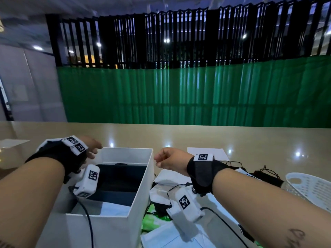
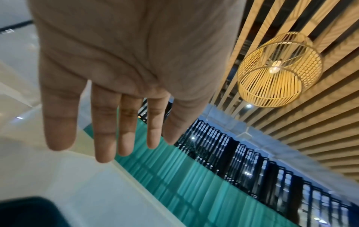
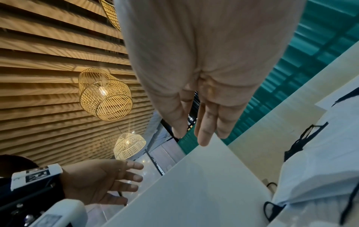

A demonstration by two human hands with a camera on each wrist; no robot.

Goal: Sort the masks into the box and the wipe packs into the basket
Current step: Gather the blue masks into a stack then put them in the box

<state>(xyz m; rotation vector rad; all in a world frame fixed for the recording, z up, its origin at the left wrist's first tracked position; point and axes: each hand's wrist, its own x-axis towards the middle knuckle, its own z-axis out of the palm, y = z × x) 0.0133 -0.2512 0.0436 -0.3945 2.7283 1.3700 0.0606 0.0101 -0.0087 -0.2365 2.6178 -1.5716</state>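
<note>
An open white box point(image 1: 114, 221) stands at the centre left, with dark masks point(image 1: 120, 183) lying inside. My left hand point(image 1: 95, 150) hovers over the box's far left corner, fingers straight point(image 2: 106, 138) and holding nothing. My right hand point(image 1: 158, 160) is just beside the box's far right corner, fingers extended point(image 3: 203, 132) above the box wall point(image 3: 194, 192), also empty. Right of the box lies a pile of white masks point(image 1: 170, 178), a black mask point(image 1: 161, 206) and a green-printed wipe pack point(image 1: 151, 221), partly covered. A white perforated basket point(image 1: 311, 188) sits at the far right.
More black masks with ear loops point(image 1: 266, 178) lie between the pile and the basket. A white sheet point(image 1: 206, 152) lies behind my right wrist. A white paper point(image 1: 12, 143) rests at the table's left edge. Beyond the beige table point(image 1: 179, 135) hangs a green curtain.
</note>
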